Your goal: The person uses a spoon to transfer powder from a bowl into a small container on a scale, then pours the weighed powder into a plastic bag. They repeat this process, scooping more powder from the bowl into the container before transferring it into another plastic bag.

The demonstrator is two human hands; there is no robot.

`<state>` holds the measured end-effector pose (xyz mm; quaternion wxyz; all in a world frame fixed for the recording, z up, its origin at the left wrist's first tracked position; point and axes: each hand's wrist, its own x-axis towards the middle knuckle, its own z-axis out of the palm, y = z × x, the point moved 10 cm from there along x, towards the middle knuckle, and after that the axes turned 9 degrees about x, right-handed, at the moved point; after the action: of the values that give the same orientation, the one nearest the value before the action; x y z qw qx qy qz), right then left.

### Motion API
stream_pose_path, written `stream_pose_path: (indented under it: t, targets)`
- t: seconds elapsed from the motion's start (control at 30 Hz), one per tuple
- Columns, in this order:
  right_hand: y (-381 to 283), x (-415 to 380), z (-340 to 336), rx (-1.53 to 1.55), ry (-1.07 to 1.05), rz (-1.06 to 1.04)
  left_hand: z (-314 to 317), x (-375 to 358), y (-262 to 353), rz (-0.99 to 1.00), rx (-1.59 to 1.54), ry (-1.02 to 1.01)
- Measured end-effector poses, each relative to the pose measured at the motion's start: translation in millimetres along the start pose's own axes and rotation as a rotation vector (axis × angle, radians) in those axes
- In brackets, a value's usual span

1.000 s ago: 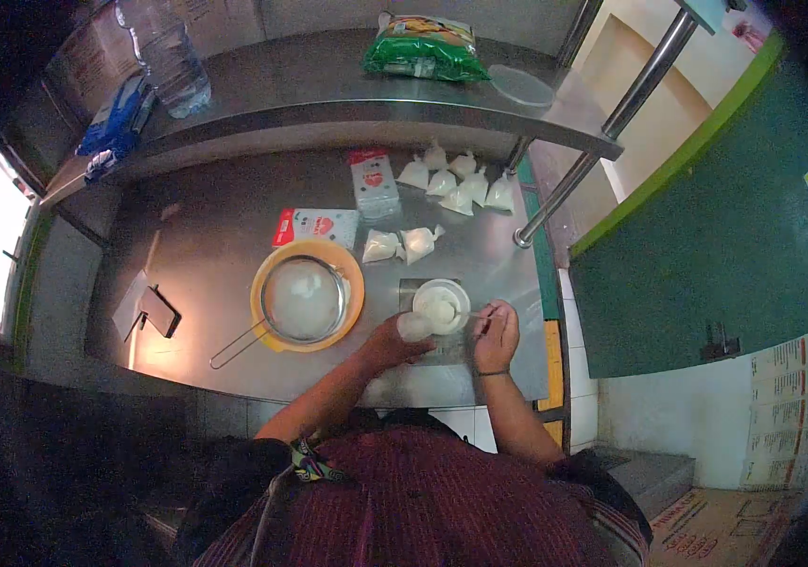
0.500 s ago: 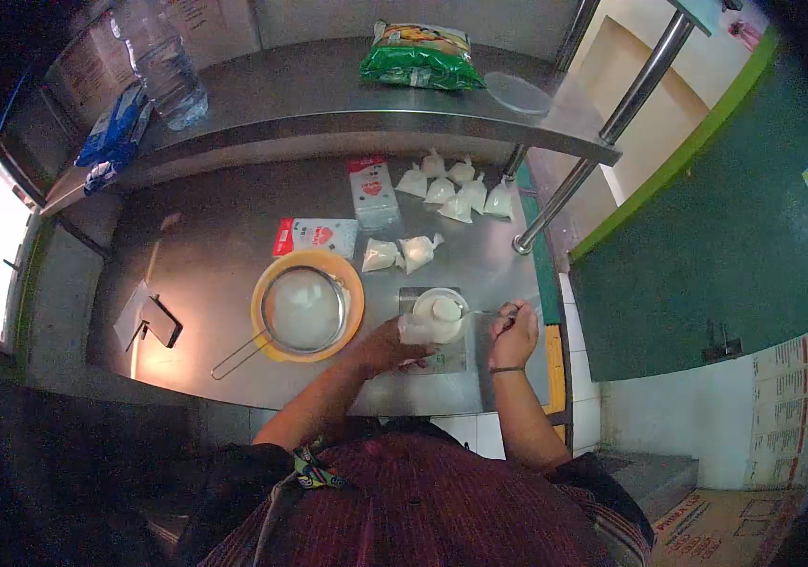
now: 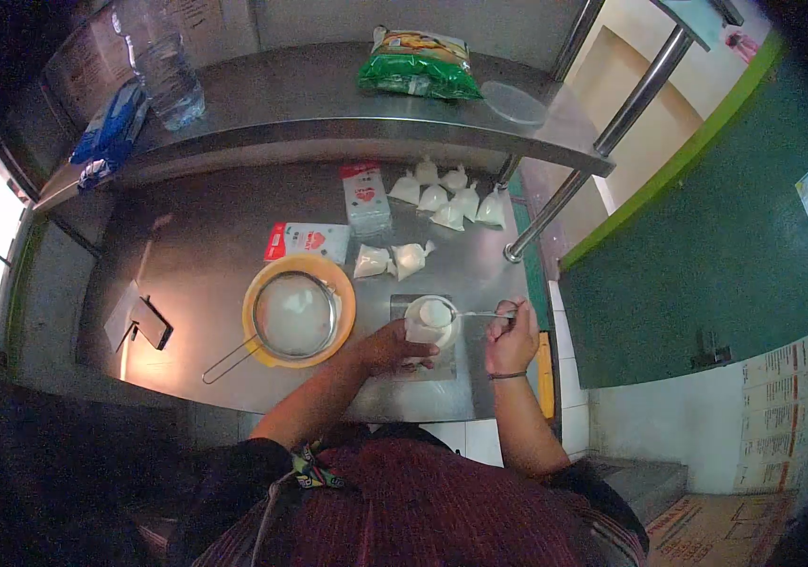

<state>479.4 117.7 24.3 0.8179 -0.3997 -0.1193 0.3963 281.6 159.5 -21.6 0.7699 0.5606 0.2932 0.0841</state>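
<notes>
My right hand (image 3: 510, 340) grips the handle of a metal spoon (image 3: 481, 315). Its scoop end, heaped with white powder (image 3: 436, 313), is over a small white bowl (image 3: 452, 333). Fingers curled, my left hand (image 3: 393, 348) holds a small clear plastic bag (image 3: 419, 331) against the bowl's near left side. Beneath the bowl is a flat, dark-topped kitchen scale (image 3: 440, 369), partly covered by the hand and bag. Left of my left hand, a wire sieve (image 3: 296, 315) with white powder rests on an orange bowl (image 3: 347, 331).
Two filled bags (image 3: 411, 260) lie beyond the scale, with several more (image 3: 461, 200) behind. Two packs of plastic bags (image 3: 309, 243) are near the sieve. A phone (image 3: 153, 323) stands at left. The overhead shelf (image 3: 281, 113) carries a green package (image 3: 420, 71) and a bottle (image 3: 170, 80).
The powder-filled spoon end has come nearer the plastic bag, and the bag has moved up slightly over the bowl. The whole view has shifted a little.
</notes>
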Motion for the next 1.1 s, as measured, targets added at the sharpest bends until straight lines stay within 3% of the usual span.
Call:
stream_pose_path:
  t: [0.3,0.4,0.5,0.53,0.57,0.67,0.73,0.8,0.9,0.97,1.0,1.07,1.1]
  targets:
    - [6,4,-6,0.002,-0.021,-0.001,-2,21,-16,0.004,-0.01,-0.017]
    - [6,1,-2,-0.01,-0.008,0.024,5,4,1,-0.104,0.01,0.018]
    - [1,-6,9,-0.046,-0.035,0.012,1,7,0,-0.066,0.02,0.034]
    - [0,-8,10,-0.045,-0.036,0.013,-1,17,-2,0.036,0.071,0.025]
    - [-2,-10,16,-0.059,-0.094,-0.007,-4,24,-5,0.137,0.121,0.015]
    - [-11,-19,33,-0.157,-0.249,-0.074,3,12,6,0.047,0.155,0.002]
    - [-17,-28,41,-0.243,-0.342,-0.124,0,17,1,0.097,0.136,0.022]
    - [-22,-47,63,-0.356,-0.592,-0.21,2,15,7,0.148,0.119,0.041]
    - [-40,-64,77,-0.369,-0.62,-0.35,2,8,16,0.122,0.129,0.095]
    - [-41,-68,78,-0.38,-0.66,-0.37,1,17,18,0.36,0.381,0.095]
    - [-41,-71,81,-0.39,-0.707,-0.391,3,13,23,0.36,0.384,0.093]
    - [-42,-70,82,-0.408,-0.7,-0.372,10,7,13,0.093,0.119,0.008]
    - [-41,-70,81,-0.43,-0.691,-0.351,10,8,9,0.093,0.118,0.009]
